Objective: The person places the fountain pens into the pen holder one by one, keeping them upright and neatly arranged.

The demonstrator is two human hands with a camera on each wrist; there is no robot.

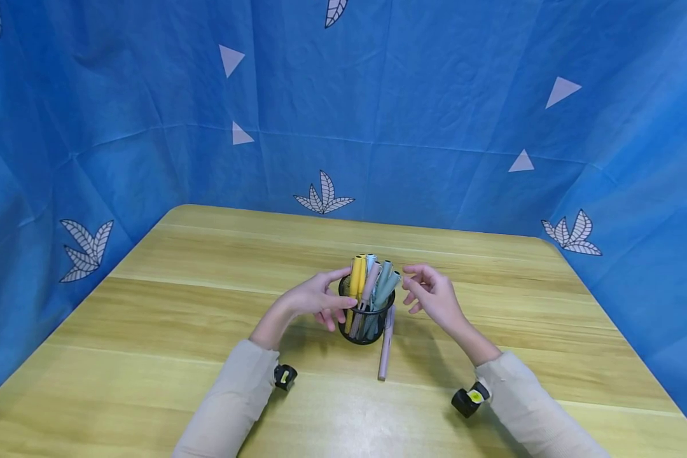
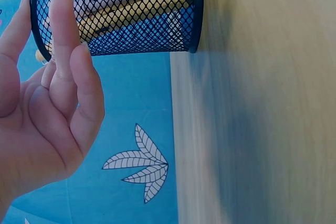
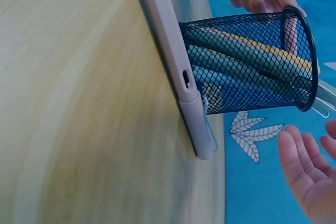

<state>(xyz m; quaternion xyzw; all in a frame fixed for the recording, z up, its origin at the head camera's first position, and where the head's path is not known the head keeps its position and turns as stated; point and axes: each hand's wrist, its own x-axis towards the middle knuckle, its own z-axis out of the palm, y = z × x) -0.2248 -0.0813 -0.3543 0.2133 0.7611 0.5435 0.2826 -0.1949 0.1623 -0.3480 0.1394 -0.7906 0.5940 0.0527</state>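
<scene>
A black mesh pen holder (image 1: 359, 331) stands upright on the table, filled with yellow (image 1: 354, 280), teal (image 1: 387, 289) and pale purple pens. My left hand (image 1: 315, 296) is at its left side, thumb and index finger reaching to the rim from front and back. In the left wrist view its fairly straight fingers (image 2: 65, 40) overlap the mesh. To the right of the holder, my right hand (image 1: 435, 296) hovers near the teal pen tops with loosely bent fingers, holding nothing. A capped pale purple pen (image 3: 170, 40) lies on the tabletop beside the holder's base.
The wooden table (image 1: 177, 305) has rounded far corners. A blue cloth (image 1: 412, 114) with white leaves and triangles hangs behind and along the sides. Each sleeve carries a small black device (image 1: 466, 402) at the wrist.
</scene>
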